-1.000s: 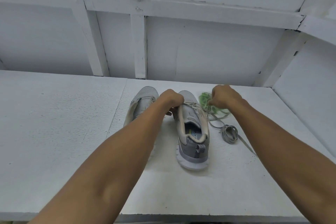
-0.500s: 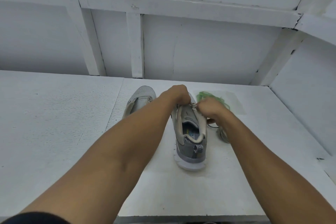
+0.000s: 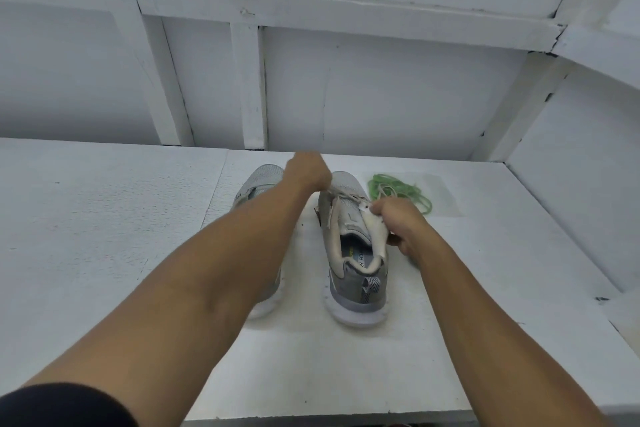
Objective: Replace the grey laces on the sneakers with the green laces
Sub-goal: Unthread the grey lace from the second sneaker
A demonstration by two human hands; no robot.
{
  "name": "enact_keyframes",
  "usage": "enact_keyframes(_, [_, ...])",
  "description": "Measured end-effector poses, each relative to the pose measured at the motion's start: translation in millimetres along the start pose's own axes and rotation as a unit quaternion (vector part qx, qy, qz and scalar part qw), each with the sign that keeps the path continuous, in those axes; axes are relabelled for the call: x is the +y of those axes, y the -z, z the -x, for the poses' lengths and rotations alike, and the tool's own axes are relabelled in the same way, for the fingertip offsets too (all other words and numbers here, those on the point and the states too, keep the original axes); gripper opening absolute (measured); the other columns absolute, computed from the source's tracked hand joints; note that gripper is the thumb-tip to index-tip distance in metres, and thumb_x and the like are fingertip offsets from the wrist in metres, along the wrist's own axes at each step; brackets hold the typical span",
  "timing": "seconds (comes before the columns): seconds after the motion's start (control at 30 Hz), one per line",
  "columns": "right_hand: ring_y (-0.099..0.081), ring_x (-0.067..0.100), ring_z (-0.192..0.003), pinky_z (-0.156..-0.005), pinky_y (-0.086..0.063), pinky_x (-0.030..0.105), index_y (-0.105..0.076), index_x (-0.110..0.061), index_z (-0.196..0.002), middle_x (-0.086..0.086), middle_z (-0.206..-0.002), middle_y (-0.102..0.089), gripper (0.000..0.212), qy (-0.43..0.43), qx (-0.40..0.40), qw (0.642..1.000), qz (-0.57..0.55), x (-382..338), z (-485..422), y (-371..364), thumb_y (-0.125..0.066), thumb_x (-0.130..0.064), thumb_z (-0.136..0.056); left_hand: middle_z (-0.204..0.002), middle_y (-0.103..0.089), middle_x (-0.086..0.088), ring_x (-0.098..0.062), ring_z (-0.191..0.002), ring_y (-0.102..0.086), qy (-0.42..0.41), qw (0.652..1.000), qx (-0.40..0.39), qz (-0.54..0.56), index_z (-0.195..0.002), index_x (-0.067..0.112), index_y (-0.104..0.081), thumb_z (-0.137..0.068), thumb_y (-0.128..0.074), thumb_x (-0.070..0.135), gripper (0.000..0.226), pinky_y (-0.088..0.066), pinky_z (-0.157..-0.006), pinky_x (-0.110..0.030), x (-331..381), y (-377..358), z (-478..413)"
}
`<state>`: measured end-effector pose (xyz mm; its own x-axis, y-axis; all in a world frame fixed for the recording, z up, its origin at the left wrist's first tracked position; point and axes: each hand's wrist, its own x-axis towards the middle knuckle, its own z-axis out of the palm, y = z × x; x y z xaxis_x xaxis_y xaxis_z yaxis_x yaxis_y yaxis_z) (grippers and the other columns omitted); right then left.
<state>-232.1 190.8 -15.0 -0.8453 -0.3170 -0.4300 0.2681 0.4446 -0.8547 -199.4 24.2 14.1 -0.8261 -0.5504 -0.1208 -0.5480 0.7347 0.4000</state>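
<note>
Two white surfaces fill most of my feed: a wall (image 3: 398, 87) of painted panels crossed by beams, and below it the desk (image 3: 104, 218), rough and grainy, with a seam running down it just left of the shoes. A side wall closes the desk off on the right.

Both bare forearms reach out from the bottom of the view, with a dark sleeve (image 3: 52, 406) at the lower left corner.

The pair of shoes stands side by side on the desk, heels toward me. The left forearm covers much of the left sneaker (image 3: 259, 180), so I see only its toe and part of its sole. The right sneaker (image 3: 356, 274) is grey with a white sole. Its mouth is open toward me, and inside it lies the insole (image 3: 355, 253) with printed letters.

The right hand (image 3: 403, 224) grips the right side of that shoe at the collar, fingers curled round the edge. The left hand (image 3: 308, 172) is above the shoe's toe, fingers closed. It seems to pinch the grey lace (image 3: 346, 196), which runs taut down to the eyelets, but the hand is blurred.

The green laces (image 3: 374, 184) lie in a loose heap on the desk just right of the right sneaker's toe, untouched. They lie partly on a clear plastic sheet (image 3: 443, 198).
</note>
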Motion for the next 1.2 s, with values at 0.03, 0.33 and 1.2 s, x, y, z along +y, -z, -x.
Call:
enact_keyframes(0.03, [-0.056,0.024,-0.079,-0.070,-0.048,0.037,-0.059,-0.001,-0.113,0.013,-0.092,-0.058,0.024,0.003,0.000,1.000,0.001,1,-1,0,-0.048,-0.009,-0.094,-0.108,-0.064,-0.015,-0.031,-0.090,-0.062,0.009,1.000,0.012,-0.007,-0.082,0.005,-0.056,-0.086,-0.051,0.008,0.007,-0.050,-0.073,-0.032,-5,3,0])
enact_keyframes(0.33, [-0.045,0.022,-0.068,-0.051,-0.036,0.027,-0.059,0.002,-0.114,0.012,-0.078,-0.047,0.025,0.003,0.017,1.000,0.021,1,-2,-2,-0.048,-0.011,-0.094,-0.113,-0.060,-0.006,-0.028,-0.105,-0.055,-0.113,0.980,-0.075,-0.147,-0.108,0.015,-0.064,-0.081,-0.068,0.036,0.035,-0.045,-0.087,-0.037,34,-18,6])
enact_keyframes(1.2, [-0.049,0.024,-0.077,-0.064,-0.038,0.035,-0.064,-0.002,-0.100,0.014,-0.085,-0.053,0.021,0.013,0.033,0.999,0.009,11,-17,-6,-0.051,-0.014,-0.088,-0.111,-0.060,-0.007,-0.027,-0.115,-0.054,-0.178,0.949,-0.008,-0.262,-0.109,0.017,-0.059,-0.088,-0.051,0.015,0.023,-0.032,-0.100,-0.043,32,-3,2])
